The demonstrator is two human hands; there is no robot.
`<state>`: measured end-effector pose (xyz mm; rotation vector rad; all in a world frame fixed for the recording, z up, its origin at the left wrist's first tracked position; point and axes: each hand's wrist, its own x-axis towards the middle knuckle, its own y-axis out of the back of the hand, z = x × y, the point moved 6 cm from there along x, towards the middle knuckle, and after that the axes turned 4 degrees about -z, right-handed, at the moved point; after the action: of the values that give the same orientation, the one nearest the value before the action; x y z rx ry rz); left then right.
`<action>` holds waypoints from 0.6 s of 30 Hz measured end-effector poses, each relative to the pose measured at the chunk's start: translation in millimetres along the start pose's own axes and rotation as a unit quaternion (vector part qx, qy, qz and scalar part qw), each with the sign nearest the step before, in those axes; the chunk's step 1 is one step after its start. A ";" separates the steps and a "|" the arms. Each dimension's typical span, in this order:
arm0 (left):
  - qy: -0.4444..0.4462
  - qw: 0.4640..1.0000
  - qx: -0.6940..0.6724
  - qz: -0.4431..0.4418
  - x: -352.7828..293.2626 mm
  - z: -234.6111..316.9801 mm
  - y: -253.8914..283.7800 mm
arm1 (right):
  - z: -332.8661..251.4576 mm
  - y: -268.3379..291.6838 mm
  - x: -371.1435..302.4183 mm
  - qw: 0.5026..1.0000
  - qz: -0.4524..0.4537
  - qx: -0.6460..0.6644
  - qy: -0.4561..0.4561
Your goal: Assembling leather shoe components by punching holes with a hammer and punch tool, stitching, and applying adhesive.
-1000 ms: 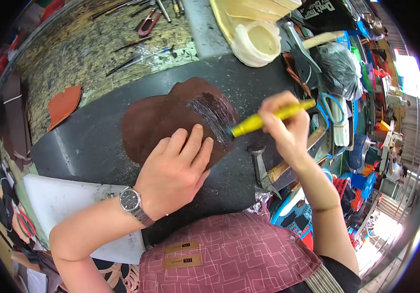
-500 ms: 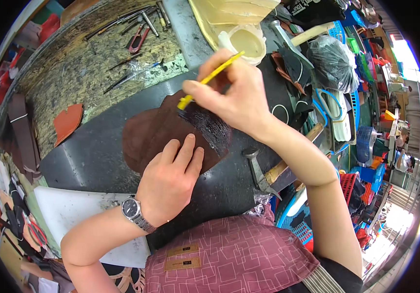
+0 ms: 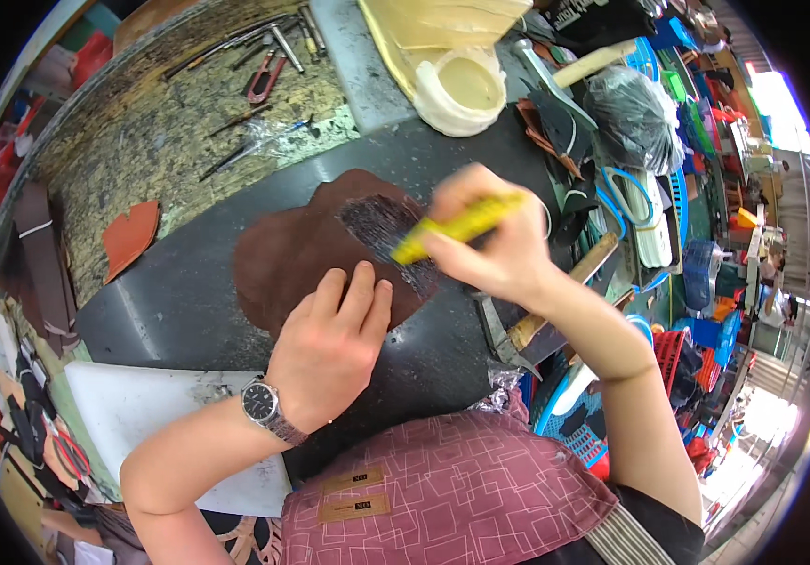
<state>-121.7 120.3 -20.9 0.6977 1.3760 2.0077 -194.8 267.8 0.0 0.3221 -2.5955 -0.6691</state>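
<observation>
A dark brown leather piece (image 3: 278,254) with a rounded, irregular outline lies flat on the black work surface (image 3: 188,311). My left hand (image 3: 325,344) rests on its near edge, fingers stretched out and pressing down. On the leather's right part is a wet, shiny, streaked patch of glue (image 3: 360,224). In my closed right hand (image 3: 504,245) is a yellow flat spreader (image 3: 412,247), blurred by motion, its tip at the patch's lower right part. Beyond the hand stands a whitish crusted glue pot (image 3: 447,111) with pale liquid inside.
A hammer (image 3: 497,330) with a wooden handle lies right of the leather. A white board (image 3: 141,400) sits at the near left. Several hand tools (image 3: 259,80) and an orange-brown leather scrap (image 3: 132,235) lie on the worn board. A black plastic bag (image 3: 635,113) stands at far right.
My right hand has swept the spreader from the patch's far left edge down and right across the leather. The glue pot is now uncovered. My left hand stays in place.
</observation>
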 end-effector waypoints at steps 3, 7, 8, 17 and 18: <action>0.007 1.000 -0.011 0.016 -0.6 0.4 1.5 | 15.0 25.5 -39.3 0.985 -0.037 0.024 -0.168; 0.037 0.993 -0.110 0.039 3.0 -13.7 24.0 | 18.7 69.0 -39.9 0.951 0.121 0.239 -0.152; 0.071 0.988 -0.108 0.088 1.4 -27.4 42.1 | 18.7 81.7 -29.8 0.953 0.147 0.227 -0.140; 0.053 0.984 0.111 0.131 20.3 -86.4 90.5 | 50.9 90.5 48.7 0.990 0.082 -0.109 -0.030; 0.015 0.995 0.032 0.092 20.0 -68.6 71.2 | 59.0 93.0 48.2 0.992 0.088 -0.080 -0.053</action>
<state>-196.9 71.7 25.7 0.8535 1.4443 2.1328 -275.2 355.6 17.6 0.0079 -2.6084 -0.8450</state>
